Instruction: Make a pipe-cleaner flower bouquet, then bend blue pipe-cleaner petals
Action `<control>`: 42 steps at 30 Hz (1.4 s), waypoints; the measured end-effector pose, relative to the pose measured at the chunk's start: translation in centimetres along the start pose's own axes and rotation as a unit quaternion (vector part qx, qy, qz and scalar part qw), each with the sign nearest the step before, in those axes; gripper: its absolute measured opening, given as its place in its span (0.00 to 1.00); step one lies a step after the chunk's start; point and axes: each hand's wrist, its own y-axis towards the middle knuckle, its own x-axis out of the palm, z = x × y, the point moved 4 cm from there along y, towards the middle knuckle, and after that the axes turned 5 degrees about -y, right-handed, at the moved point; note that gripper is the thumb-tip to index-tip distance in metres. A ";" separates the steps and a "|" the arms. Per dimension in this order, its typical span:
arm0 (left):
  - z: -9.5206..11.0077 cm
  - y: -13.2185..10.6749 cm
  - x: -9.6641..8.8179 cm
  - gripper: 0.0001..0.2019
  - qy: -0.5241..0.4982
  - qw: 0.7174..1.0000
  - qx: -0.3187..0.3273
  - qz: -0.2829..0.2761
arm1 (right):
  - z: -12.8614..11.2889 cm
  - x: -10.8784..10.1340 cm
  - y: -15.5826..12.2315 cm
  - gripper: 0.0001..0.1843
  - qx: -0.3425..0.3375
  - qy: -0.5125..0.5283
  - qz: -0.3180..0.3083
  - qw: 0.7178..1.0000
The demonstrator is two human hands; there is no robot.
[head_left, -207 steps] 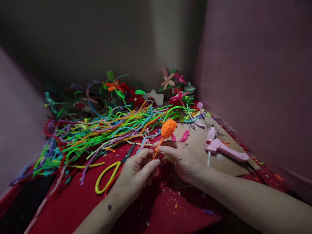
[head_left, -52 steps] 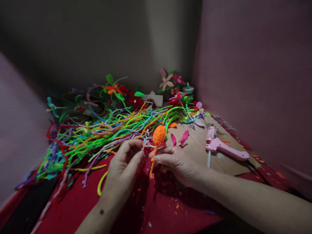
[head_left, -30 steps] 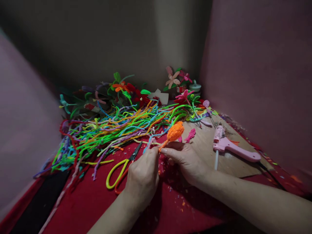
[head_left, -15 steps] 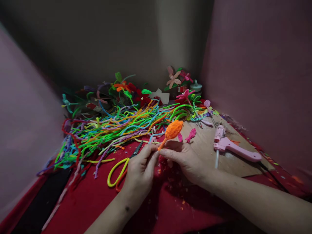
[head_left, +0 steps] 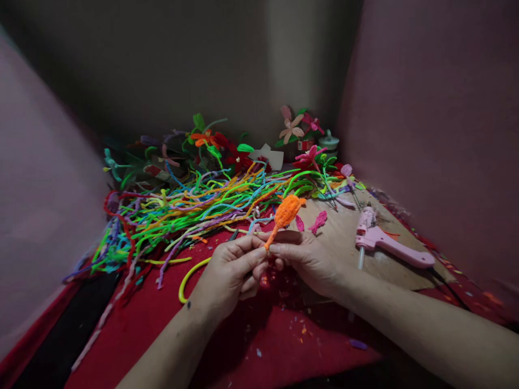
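Note:
An orange pipe-cleaner petal points up and to the right, its thin twisted stem end caught between my fingertips. My left hand pinches the bottom of that stem from the left. From the other side my right hand pinches the same end, thumb against it. Both hands hover above the red cloth. Yellow-handled scissors lie just left of my left hand, which hides most of them. Two pink pipe-cleaner pieces rest on the cardboard behind my right hand.
A large heap of coloured pipe cleaners spreads across the back left. Finished pipe-cleaner flowers stand along the wall. On the right, a pink glue gun lies on a cardboard sheet, its cord trailing right. Small scraps litter the cloth.
My left hand has turned and shifted left, covering more of the scissors. The petal has tilted slightly more upright, still pinched at its stem. The whole view has shifted slightly.

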 end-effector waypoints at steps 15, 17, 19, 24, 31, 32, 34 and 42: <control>0.2 -1.3 0.6 0.12 0.587 0.645 0.455 0.179 | 0.2 0.0 -0.3 0.10 0.012 0.094 0.131 0.987; -0.1 -1.3 0.7 0.14 0.626 0.586 0.482 0.181 | 0.4 0.0 -0.4 0.09 0.028 0.083 0.135 0.987; -0.4 -1.3 0.8 0.12 0.656 0.551 0.488 0.167 | 0.5 0.0 -0.6 0.08 0.038 0.070 0.142 0.987; -0.1 -1.6 0.9 0.10 0.642 0.543 0.517 0.160 | 0.2 0.3 -0.8 0.08 0.044 0.028 0.135 0.989; 0.8 -1.3 0.4 0.05 0.483 0.757 0.408 0.164 | -0.1 0.5 -0.5 0.10 0.011 0.007 0.084 0.996; 0.8 -1.2 0.2 0.05 0.437 0.802 0.372 0.165 | -0.1 0.4 -0.5 0.10 0.008 0.004 0.084 0.996; 0.7 -1.0 0.0 0.05 0.348 0.869 0.311 0.164 | -0.1 0.3 -0.4 0.08 0.001 0.001 0.084 0.996; 0.1 -0.2 0.1 0.08 0.040 0.983 0.115 0.136 | 0.2 0.1 -0.1 0.08 -0.006 -0.017 0.067 0.998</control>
